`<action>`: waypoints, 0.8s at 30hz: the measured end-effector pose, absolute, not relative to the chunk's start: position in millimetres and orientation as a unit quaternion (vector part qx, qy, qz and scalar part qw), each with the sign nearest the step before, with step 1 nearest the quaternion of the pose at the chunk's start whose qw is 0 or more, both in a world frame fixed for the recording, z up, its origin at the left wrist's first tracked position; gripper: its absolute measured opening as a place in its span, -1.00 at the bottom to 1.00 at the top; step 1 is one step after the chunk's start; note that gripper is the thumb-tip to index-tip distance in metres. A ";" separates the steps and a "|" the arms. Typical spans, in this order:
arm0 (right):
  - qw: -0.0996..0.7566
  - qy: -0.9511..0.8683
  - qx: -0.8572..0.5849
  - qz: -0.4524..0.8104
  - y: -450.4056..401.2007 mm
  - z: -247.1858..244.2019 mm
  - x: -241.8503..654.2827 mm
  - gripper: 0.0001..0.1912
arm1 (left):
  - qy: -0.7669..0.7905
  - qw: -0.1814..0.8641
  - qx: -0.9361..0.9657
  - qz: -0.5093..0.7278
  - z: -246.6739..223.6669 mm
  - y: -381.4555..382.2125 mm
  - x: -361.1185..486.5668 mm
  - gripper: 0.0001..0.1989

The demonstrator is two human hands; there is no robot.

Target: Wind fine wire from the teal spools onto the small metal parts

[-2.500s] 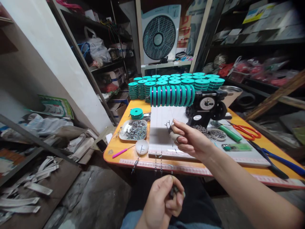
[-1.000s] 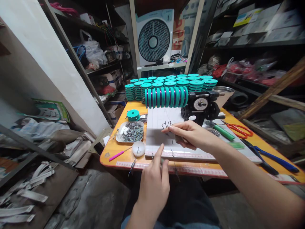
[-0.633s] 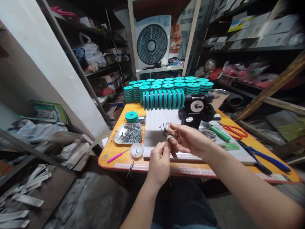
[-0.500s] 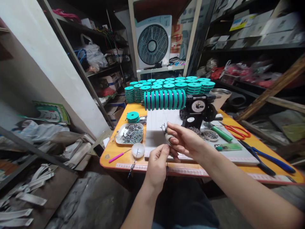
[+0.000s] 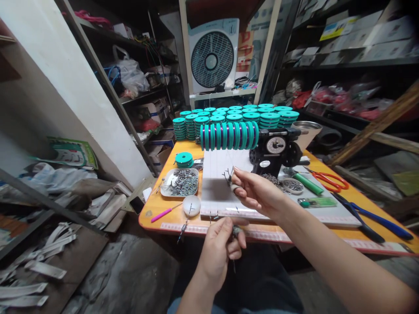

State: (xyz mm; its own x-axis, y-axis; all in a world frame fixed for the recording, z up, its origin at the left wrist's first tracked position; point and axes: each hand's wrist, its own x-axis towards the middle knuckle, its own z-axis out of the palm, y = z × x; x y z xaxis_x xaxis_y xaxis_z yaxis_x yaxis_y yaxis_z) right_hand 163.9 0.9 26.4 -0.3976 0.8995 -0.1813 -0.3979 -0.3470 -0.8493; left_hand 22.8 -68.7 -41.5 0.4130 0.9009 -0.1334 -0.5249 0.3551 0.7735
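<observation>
1 box fan [image 5: 211, 61] stands between shelves [image 5: 340, 65] holding plastic bags [image 5: 131, 75] and boxes [image 5: 381, 50].

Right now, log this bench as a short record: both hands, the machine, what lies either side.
Left hand: left hand closed around small grey pieces, detail unclear
Right hand: right hand holding dark forked pieces over a flat white board
Machine: black geared machine bearing a row of teal discs
Left side: square white tray of small metallic parts, round whitish dish, slim pink-handled tool
Right side: green cylinder, orange-handled scissors, blue-and-black-handled tool
Behind machine: stacked teal spools
</observation>
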 end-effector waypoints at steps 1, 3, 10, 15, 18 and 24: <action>0.427 -0.392 -0.345 0.738 -1.5 24.4 165.4 -0.68 | 0.279 0.783 0.305 0.465 -43.3 -69.9 22.0 -0.70; 0.399 -0.441 -0.379 0.709 -8.3 18.8 168.0 -0.64 | 0.268 0.802 0.264 0.465 -46.1 -72.4 19.6 -0.70; 0.307 -0.591 -0.423 0.615 -35.4 -1.5 165.6 -0.63 | 0.245 0.824 0.218 0.463 -46.1 -76.4 13.2 -0.85; 0.299 -0.612 -0.402 0.612 -43.5 -7.8 163.6 -0.67 | 0.245 0.815 0.220 0.476 -43.9 -78.5 15.8 -0.82; 0.320 -0.596 -0.387 0.627 -45.6 -11.7 162.4 -0.66 | 0.248 0.808 0.208 0.492 -42.7 -80.4 18.8 -0.81; 0.375 -0.522 -0.351 0.681 -53.3 -17.3 151.0 -0.64 | 0.256 0.804 0.193 0.500 -38.9 -78.3 21.2 -0.80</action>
